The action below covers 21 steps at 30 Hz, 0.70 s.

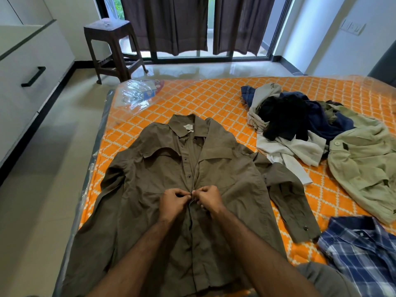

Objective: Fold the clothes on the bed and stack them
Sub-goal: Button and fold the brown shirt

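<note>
An olive-brown shirt point(150, 189) lies face up on the orange patterned bed point(203, 97), collar away from me, sleeves spread to both sides. My left hand point(174, 202) and my right hand point(209, 200) meet at the middle of its button placket, each pinching one edge of the front opening. The upper buttons stand undone and the chest gapes slightly. A blue plaid shirt point(362, 254) lies folded at the near right. A light green jacket point(364, 168) lies spread at the right. A loose pile of dark and white clothes point(289, 121) sits behind it.
Crinkled clear plastic point(137, 93) lies at the bed's far left corner. A brown stool point(113, 46) stands on the shiny floor beyond the bed, before dark curtains point(171, 24). White drawers point(32, 67) line the left wall.
</note>
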Available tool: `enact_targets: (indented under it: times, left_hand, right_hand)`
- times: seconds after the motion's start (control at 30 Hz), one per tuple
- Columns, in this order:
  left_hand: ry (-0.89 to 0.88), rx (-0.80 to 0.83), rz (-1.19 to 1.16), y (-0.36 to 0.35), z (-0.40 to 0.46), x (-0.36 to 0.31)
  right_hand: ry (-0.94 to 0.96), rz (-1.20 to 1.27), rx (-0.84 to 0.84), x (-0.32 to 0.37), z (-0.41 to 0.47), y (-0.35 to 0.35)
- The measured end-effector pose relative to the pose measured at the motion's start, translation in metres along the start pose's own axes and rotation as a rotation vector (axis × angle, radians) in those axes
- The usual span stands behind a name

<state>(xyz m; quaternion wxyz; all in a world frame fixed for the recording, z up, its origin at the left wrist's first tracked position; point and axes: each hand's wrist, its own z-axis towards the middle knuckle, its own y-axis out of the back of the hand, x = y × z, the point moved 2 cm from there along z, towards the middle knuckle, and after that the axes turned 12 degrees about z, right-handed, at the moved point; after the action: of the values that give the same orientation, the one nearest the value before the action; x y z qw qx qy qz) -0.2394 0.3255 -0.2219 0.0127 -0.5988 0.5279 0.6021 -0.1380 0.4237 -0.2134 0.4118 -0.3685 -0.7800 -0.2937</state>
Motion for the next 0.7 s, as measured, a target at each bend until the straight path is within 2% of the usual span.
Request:
enact_targets:
  times: [0.1, 0.2, 0.33, 0.47, 0.7]
  left_hand:
    - [-0.054, 0.09, 0.068, 0.025, 0.019, -0.02]
    - [-0.02, 0.018, -0.025, 0.038, 0.047, -0.033]
    - [0.101, -0.028, 0.024, 0.022, 0.074, -0.033]
    - [0.185, -0.067, 0.039, 0.008, 0.081, -0.037]
    - [0.236, -0.071, 0.205, 0.001, 0.082, -0.039]
  right_hand:
    - [0.089, -0.255, -0.07, 0.032, 0.022, 0.009]
    - [0.173, -0.345, -0.168, 0.063, 0.039, 0.006]
    - [0.111, -0.498, -0.132, 0.066, 0.051, -0.003]
    - [0.129, -0.442, -0.146, 0.055, 0.057, 0.004]
    - [0.153, -0.16, -0.183, 0.038, 0.055, 0.017]
